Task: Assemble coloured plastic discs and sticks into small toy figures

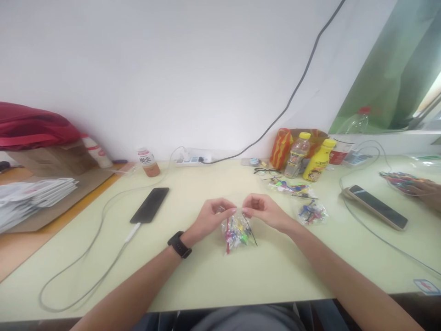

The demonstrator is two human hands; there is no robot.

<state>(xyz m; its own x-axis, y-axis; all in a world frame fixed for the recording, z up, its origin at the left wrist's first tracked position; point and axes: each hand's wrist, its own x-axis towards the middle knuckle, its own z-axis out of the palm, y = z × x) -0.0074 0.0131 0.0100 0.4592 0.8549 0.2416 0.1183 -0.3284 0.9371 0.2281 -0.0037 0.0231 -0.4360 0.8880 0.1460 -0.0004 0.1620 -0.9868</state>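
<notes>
Both my hands meet over the middle of the pale green table (213, 276). My left hand (212, 216), a black watch on its wrist, and my right hand (263, 210) pinch the top edge of a small clear plastic bag (237, 232) full of colourful small pieces. The bag hangs from my fingers down to the tabletop. Both hands have their fingers closed on the bag's upper rim.
A black phone (149, 205) on a white cable lies to the left. Two more bags of colourful pieces (312, 212) lie to the right, then a second phone (377, 206). Bottles (319, 160), a power strip (193, 158) and another person's hand (427, 191) sit behind and far right.
</notes>
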